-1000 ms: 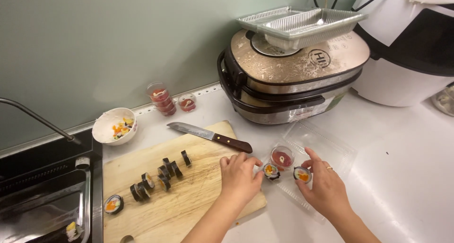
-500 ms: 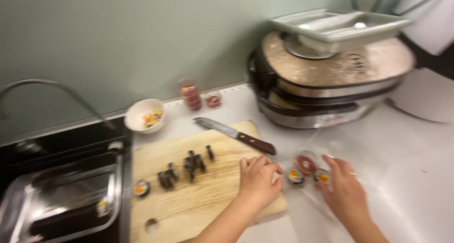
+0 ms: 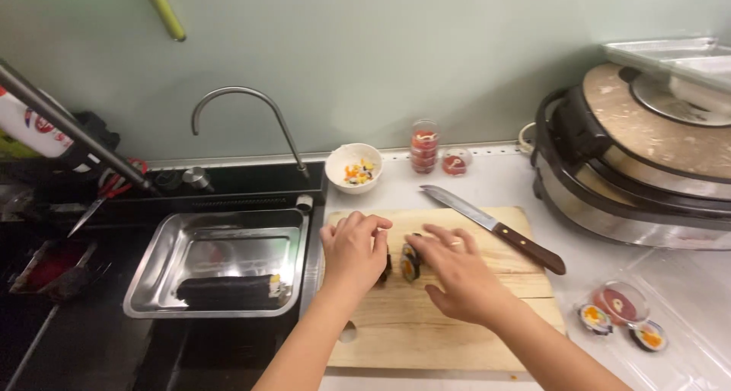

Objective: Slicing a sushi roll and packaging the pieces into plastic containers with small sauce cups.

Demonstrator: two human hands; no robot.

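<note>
Packaging on the table: clear plastic only, no signs or screens.
Clear plastic tray (image 3: 685, 338), lower right, holding a small round sauce cup with red contents (image 3: 620, 303). Stack of small clear cups, red inside (image 3: 424, 145), by the wall; one low lidded cup (image 3: 455, 162) just beside it.

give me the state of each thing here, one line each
left hand: resting on sliced seaweed rice rolls, fingers curled
right hand: fingers spread, touching the cut rolls
sliced seaweed rice rolls: cut pieces, bunched on the wooden cutting board
wooden-handled knife: lying flat on the board, unheld
steel tray: holds one whole uncut roll
curved tap: no water running
small white bowl: holds chopped bits
</note>
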